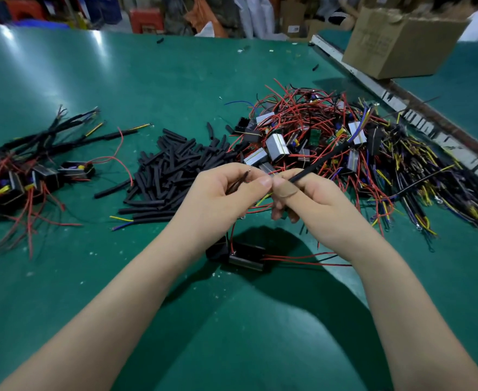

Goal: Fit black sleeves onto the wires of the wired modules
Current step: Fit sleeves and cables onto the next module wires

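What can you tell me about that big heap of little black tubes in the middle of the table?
The pile of black sleeves lies loose on the green table, between a sleeved bundle on the left and a tangle of unsleeved modules on the right. They are short, straight, matte tubes, looking like rubber or plastic, crisscrossed every way. A few have rolled apart. Neither hand touches the pile.

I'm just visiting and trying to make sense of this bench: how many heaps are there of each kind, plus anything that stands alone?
Heap of loose black sleeves: 1
Heap of modules with bare coloured wires: 1
Heap of modules with sleeved wires: 1
Single module lying apart: 1
Cardboard box: 1
Total: 5
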Available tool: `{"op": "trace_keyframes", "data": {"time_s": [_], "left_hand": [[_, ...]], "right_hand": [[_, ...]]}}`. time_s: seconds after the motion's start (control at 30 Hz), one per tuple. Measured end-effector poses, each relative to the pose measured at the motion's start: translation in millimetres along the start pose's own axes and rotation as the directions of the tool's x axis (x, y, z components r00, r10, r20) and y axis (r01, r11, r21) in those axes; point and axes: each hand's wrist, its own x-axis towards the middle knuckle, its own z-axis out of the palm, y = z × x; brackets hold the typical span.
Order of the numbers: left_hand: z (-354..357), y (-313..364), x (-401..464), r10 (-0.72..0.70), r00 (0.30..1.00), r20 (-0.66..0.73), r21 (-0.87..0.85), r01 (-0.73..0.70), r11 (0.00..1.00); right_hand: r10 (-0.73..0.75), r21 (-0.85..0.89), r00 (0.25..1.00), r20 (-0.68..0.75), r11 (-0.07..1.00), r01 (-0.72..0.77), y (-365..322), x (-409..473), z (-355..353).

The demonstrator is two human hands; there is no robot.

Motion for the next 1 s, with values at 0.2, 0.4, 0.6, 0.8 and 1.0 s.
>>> {"op": "trace_keyframes", "data": {"time_s": [0.2, 0.4, 0.6, 0.8, 1.0], "left_hand": [[-2, -5, 1, 0.009, 0.999, -0.034, 0.157, -0.004, 0.988], [2, -10, 0, 0.048, 0.994, -0.103, 0.283, -0.017, 0.959], [-13, -1, 8, 0.111, 0.994, 0.017, -0.025, -0.111, 0.994], [-29, -9, 18, -0.208, 0.967, -0.148, -0.015, 0.208, 0.978], [-28, -10, 17, -0.288, 0.948, -0.138, -0.092, 0.277, 0.956]], "right_hand": [[-0.029, 0.035, 0.999, -0.018, 0.999, 0.029, -4, -2, 4], [-0.009, 0.099, 0.998, 0.066, 0.995, 0.002, -6, -4, 7], [-0.038, 0.216, 0.998, -0.051, 0.975, 0.048, -9, -1, 2], [-0.019, 0.112, 0.980, -0.196, 0.993, 0.042, 2, 4, -5], [0.004, 0.074, 0.987, -0.163, 0.997, 0.008, 8, 4, -5]]}}
